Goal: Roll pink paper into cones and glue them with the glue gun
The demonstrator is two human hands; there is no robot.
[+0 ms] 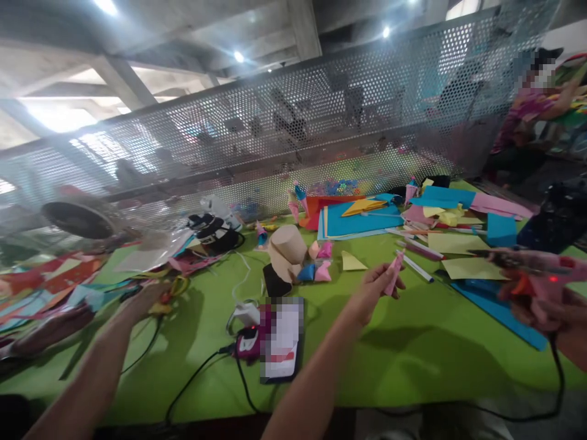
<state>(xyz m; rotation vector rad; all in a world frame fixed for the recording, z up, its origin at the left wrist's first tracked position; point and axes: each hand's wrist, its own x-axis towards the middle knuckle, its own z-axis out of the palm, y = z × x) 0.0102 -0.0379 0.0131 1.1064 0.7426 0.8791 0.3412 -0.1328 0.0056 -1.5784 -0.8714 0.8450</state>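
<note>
My left hand (378, 284) pinches a small pink folded paper cone (395, 272) upright, above the green table (339, 360). At the right, my right hand (536, 305) is closed around the grip of a pink hot glue gun (545, 278) with a glowing red light. The gun's dark nozzle points left toward the cone, with space between them. Below the gun lies a blue sheet (509, 318). Yellow paper pieces (472, 269) and a white pen (418, 269) lie between my hands.
At the left, another person's hand (156, 293) is by yellow-handled scissors (180, 285). A phone (283, 342), a purple power strip (250, 342) and cords are near the front. A beige roll (288, 244), small folded papers (315, 270) and coloured sheets (353, 220) stand before a perforated metal screen (257, 134).
</note>
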